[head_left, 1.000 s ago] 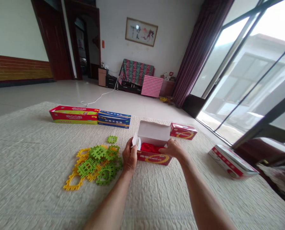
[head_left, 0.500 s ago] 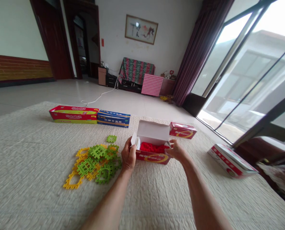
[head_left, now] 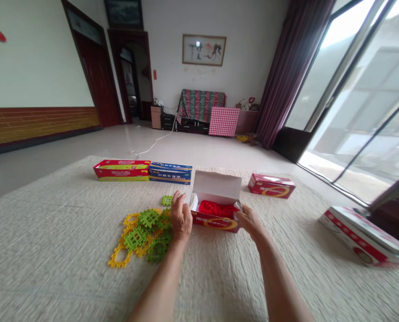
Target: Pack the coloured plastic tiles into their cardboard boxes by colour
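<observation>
An open red carton (head_left: 216, 222) stands before me on the bedspread, its white-lined lid (head_left: 217, 184) raised at the back. Inside lie bright red pieces (head_left: 218, 209), too bunched together to name, and something white (head_left: 194, 202) is at the left end. My left hand (head_left: 182, 219) is raised at the carton's left end, fingers upright and somewhat apart, with the thumb near the edge. At the opposite end, my right hand (head_left: 249, 219) pinches the small white end flap (head_left: 238, 206). Green lattice pieces (head_left: 149, 218) and yellow lattice pieces (head_left: 119, 256) are heaped left of my left hand.
A red and lime box (head_left: 122, 171) and a blue box (head_left: 170, 173) stand end to end behind the heap. Another red carton (head_left: 272, 185) sits back right. Nearer on the right lies a white and red box (head_left: 367, 235). A single green piece (head_left: 166, 200) lies behind the heap.
My left fingers have lifted and loosened at the carton's left end. My right hand remains at the right flap. The whole view has swung slightly left and up.
</observation>
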